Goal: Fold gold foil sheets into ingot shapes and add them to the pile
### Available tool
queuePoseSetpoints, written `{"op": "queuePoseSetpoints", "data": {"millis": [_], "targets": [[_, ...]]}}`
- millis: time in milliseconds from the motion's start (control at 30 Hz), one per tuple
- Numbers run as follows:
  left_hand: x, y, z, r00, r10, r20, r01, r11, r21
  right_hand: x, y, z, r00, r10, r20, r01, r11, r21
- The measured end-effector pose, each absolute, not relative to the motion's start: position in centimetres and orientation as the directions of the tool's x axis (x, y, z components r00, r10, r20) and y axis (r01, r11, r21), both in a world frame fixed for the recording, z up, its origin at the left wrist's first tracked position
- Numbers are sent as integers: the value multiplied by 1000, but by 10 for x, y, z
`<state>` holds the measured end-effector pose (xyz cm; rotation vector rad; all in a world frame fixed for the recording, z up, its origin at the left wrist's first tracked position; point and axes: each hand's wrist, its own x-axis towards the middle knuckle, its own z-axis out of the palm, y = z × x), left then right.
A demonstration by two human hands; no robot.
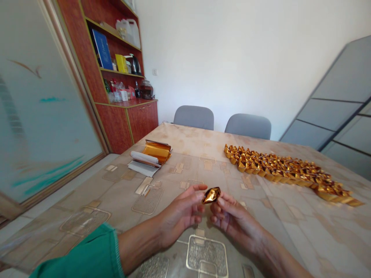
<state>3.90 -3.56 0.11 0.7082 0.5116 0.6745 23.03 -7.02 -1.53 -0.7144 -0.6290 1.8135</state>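
A small folded gold foil paper ingot (212,195) is held up between my two hands above the table. My right hand (232,212) pinches its right end between thumb and fingers. At the left end, my left hand (185,208) has its thumb and index finger around the tip, with the other fingers loosely curled below. Farther right lie many finished-looking gold paper ingots (278,168), set close together in rows. To the left is a stack of gold foil paper sheets (158,150), partly curled, with a pale backing showing.
A patterned table cover (185,144) spreads under everything. Two grey chairs (193,117) stand at the far edge. Behind on the left is a reddish wooden cabinet (142,121) with bottles and a kettle, beside a frosted glass panel (43,116). Grey panels (333,92) lean at the right.
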Motion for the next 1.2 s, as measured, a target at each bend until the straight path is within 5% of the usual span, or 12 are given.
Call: {"op": "queuePoseSetpoints", "data": {"millis": [167,367,700,1000,1200], "targets": [[44,-42,4,732,679,-43,-467,548,694,227,-69,-18,-130,987,-100,-633,-160,-758],[48,-41,-7,647,753,-116,-509,540,670,219,-75,-19,-142,988,-55,-500,-119,-858],[44,-37,5,671,742,-7,-318,295,901,226,-75,-15,-403,900,-165,-594,-395,-701],[43,-44,5,630,756,-178,-339,474,813,223,-77,-10,-411,894,-177,-583,-407,-703],[45,-49,9,605,777,-177,-297,426,855,225,-78,-12,-461,871,-173,-503,-417,-757]]}}
